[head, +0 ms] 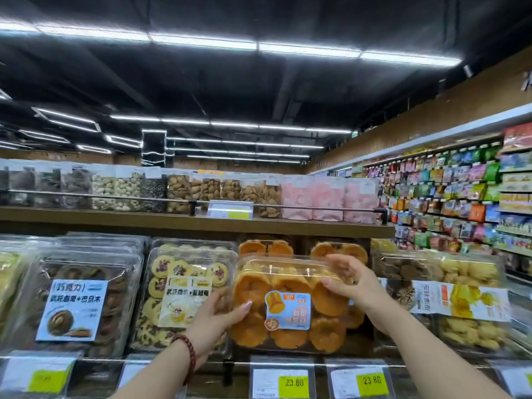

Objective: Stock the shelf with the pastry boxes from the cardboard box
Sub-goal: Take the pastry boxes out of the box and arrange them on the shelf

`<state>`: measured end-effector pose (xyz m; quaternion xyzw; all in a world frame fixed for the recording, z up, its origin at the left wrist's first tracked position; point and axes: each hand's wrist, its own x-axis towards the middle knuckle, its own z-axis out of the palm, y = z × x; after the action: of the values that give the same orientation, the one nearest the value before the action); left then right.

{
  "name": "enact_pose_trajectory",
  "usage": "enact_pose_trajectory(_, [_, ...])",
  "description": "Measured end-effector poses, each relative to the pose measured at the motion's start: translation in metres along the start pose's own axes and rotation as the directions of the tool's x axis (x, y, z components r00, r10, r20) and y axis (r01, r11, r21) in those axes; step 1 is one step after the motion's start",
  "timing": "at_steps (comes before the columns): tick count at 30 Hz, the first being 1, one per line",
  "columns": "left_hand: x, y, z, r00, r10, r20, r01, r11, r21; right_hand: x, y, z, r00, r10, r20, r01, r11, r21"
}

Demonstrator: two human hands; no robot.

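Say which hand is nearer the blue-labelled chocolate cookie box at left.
Left. The left hand holds the orange pastry box at its lower left, one box from the chocolate cookie box; the right hand holds the upper right edge, farther.

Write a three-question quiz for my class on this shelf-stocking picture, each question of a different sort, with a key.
1. True or false: the left hand and the right hand both hold the box of orange pastries.
2. Which wrist wears the red bead bracelet? A) left B) right C) neither
3. Fill in: the yellow price tag just below that box reads ____.
Key: 1 true; 2 A; 3 23.80
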<state>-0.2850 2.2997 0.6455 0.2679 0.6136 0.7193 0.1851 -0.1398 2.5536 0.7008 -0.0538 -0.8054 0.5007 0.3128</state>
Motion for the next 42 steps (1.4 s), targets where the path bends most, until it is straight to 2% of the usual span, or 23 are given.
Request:
enact_pose_trajectory(6, [0.007, -0.019, 0.005, 0.996, -0.055, -0.074, 0.06, 0.996, 0.066, 0.007, 0.026, 0.004, 0.998, 0.061, -0.009, -0.061, 0.998, 0.013])
enact_pose_trajectory(8, [0.005, -0.014, 0.007, 0.995, -0.054, -0.083, 0.059, 0.996, 0.067, 0.009, 0.029, 0.005, 0.996, 0.086, 0.034, -0.086, 0.996, 0.007])
enact_pose_trajectory(11, [0.003, 0.0, 0.012, 0.995, -0.014, -0.095, 0.015, 1.0, 0.014, 0.011, 0.028, 0.007, 0.982, 0.135, 0.133, -0.132, 0.991, -0.034])
enact_pose_trajectory(15, [0.015, 0.042, 0.017, 0.992, 0.061, -0.11, -0.06, 0.998, 0.006, 0.01, 0.028, 0.02, 0.981, 0.167, 0.094, -0.174, 0.982, 0.071])
enact_pose_trajectory(18, [0.03, 0.075, 0.022, 0.961, 0.231, -0.148, -0.192, 0.952, 0.239, 0.005, 0.039, 0.038, 0.985, 0.155, 0.077, -0.164, 0.979, 0.122])
enact_pose_trajectory(21, [0.043, 0.087, 0.03, 0.934, 0.344, -0.095, -0.263, 0.842, 0.471, -0.002, 0.051, 0.059, 0.977, 0.189, 0.099, -0.188, 0.982, -0.023])
enact_pose_trajectory(24, [0.045, 0.079, 0.042, 0.896, 0.426, -0.127, -0.259, 0.732, 0.63, -0.004, 0.072, 0.07, 0.946, 0.294, 0.137, -0.281, 0.954, -0.104])
enact_pose_trajectory(28, [0.041, 0.054, 0.054, 0.859, 0.491, -0.144, -0.307, 0.72, 0.622, -0.006, 0.079, 0.069, 0.921, 0.346, 0.178, -0.322, 0.935, -0.15])
enact_pose_trajectory(31, [0.039, 0.038, 0.051, 0.846, 0.511, -0.151, -0.339, 0.734, 0.589, -0.009, 0.073, 0.068, 0.921, 0.335, 0.198, -0.294, 0.933, -0.209])
enact_pose_trajectory(36, [0.035, 0.02, 0.043, 0.886, 0.437, -0.155, -0.317, 0.815, 0.485, -0.013, 0.061, 0.073, 0.914, 0.368, 0.171, -0.329, 0.919, -0.216])
enact_pose_trajectory(42, [0.033, 0.007, 0.036, 0.916, 0.391, -0.089, -0.297, 0.811, 0.505, -0.008, 0.062, 0.079, 0.903, 0.391, 0.178, -0.361, 0.915, -0.177])
